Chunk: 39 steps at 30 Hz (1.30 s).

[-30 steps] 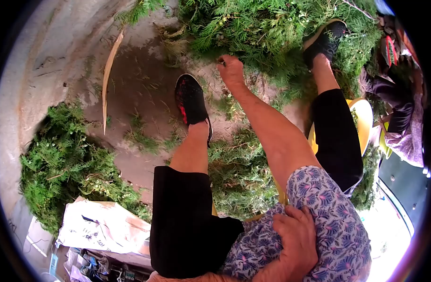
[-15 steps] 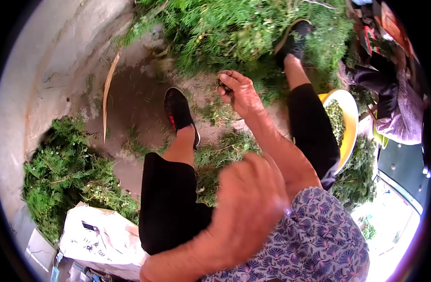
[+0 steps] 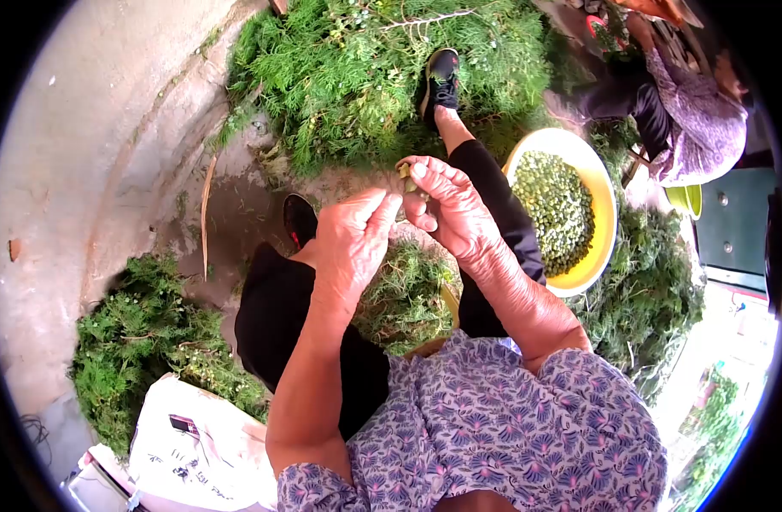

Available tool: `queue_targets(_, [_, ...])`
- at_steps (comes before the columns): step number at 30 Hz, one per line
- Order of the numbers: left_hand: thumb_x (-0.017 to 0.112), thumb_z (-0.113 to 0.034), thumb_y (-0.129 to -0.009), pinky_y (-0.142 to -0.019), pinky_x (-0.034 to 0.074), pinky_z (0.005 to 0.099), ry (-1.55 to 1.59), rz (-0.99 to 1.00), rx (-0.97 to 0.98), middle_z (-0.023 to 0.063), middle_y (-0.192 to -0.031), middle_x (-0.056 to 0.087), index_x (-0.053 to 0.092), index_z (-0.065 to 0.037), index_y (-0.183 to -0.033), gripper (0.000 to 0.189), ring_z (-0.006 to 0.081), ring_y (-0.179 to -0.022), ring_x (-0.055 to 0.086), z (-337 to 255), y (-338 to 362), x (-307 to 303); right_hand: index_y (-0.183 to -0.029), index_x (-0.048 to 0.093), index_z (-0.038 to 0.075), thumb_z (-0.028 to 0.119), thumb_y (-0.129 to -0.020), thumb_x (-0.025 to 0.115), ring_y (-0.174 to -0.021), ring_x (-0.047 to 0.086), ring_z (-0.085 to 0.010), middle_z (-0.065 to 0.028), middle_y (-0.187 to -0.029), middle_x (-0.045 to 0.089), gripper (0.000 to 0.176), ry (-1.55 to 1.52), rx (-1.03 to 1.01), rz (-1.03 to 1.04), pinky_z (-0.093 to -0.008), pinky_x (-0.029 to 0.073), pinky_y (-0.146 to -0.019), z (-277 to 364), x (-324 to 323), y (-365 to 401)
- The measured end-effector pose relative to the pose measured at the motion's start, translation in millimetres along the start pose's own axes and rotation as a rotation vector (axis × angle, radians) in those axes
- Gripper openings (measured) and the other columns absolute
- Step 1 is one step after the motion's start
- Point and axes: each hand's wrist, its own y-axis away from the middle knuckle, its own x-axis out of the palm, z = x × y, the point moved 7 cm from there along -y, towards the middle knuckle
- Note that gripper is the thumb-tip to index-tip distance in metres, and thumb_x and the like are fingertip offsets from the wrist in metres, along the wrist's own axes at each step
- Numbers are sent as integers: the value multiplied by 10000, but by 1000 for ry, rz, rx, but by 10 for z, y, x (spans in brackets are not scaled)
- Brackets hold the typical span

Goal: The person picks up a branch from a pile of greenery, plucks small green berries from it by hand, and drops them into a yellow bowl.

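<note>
Near the middle, the left hand point(image 3: 353, 239) has come up from the shirt point(image 3: 502, 418) to meet the right hand point(image 3: 461, 209), so both seem busy together now. The right fingers pinch a small green bit point(image 3: 404, 171). The left fingers are squeezed narrow beside it; I cannot tell if they hold anything. Far off lie leafy branches point(image 3: 357, 94); right, a yellow bowl point(image 3: 606, 222).

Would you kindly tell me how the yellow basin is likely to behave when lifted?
The yellow basin may feel fairly heavy, since green pieces cover much of its inside. Those pieces look small, roundish and loose, so they would probably slide or roll if it tilted.
</note>
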Motion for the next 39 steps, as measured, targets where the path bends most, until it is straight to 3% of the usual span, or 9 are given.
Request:
queue_targets(7, [524,-125,-895,-470,399,195,276,66,-171,19,-617,555,608,10,-802,184,61,-516,496,6,673,535,-941,550,0,114,-856,595,-569,459,-78,-71,-822,551,149,-252,40,-159,-172,343,-412,44,-614,633])
queue_targets(11, [543,-98,-884,-475,408,199,268,62,-199,24,-632,565,614,37,-890,153,56,-535,501,204,1087,765,-878,505,-2,52,-849,562,-581,482,-123,-71,-740,516,83,-305,-173,-367,-199,389,-450,486,-1373,909])
queue_targets(17, [546,-54,-860,-536,460,225,144,42,-196,69,-772,633,574,46,-1096,257,98,-592,564,321,1409,902,-1095,396,-53,85,-868,529,-839,555,-298,-177,-949,497,297,-572,-482,-877,-364,547,-712,1119,-2703,1306])
queue_targets(19, [566,-60,-841,-591,479,245,25,44,-94,102,-823,645,578,45,-1079,261,118,-659,597,309,1438,921,-1257,284,-46,125,-882,506,-997,503,-360,-245,-1175,387,468,1149,-632,-885,-445,536,-803,1529,-3017,1499])
queue_targets(20, [576,-69,-832,-610,482,260,-40,121,-75,124,-831,643,581,42,-1068,260,136,-680,608,244,1452,954,-1322,255,-25,166,-888,504,-1107,430,-338,-239,-1345,213,536,120,-605,-776,-433,496,-897,1444,-3204,1523])
queue_targets(27, [607,-127,-790,-671,487,326,-135,278,-87,200,-884,637,622,39,-954,235,300,-772,637,261,1537,1103,-1318,317,-48,329,-952,387,-1062,477,-157,-171,-1278,383,530,957,-741,-827,-218,452,-788,1490,-3056,1972])
queue_targets(33, [603,-159,-775,-646,478,344,-184,366,-140,203,-814,621,626,18,-929,236,318,-724,620,642,1517,1219,-1193,358,-140,239,-948,444,-1009,545,-215,-199,-1143,525,460,-343,-790,-653,-250,500,-776,1387,-3113,1631])
queue_targets(35, [598,-172,-768,-617,464,363,-171,394,-182,204,-751,597,621,7,-869,207,324,-675,598,817,1474,1255,-1287,270,-117,220,-955,418,-1046,534,-233,-212,-1188,493,496,-161,-768,-706,-286,504,-839,1377,-2872,1752])
queue_targets(39, [603,-166,-759,-604,453,379,-128,368,-225,198,-709,576,600,5,-792,175,323,-643,582,1271,1309,1292,-1293,315,-102,216,-941,434,-1093,518,-259,-245,-1304,385,489,943,-495,-986,-304,451,-906,1419,-2645,1796])
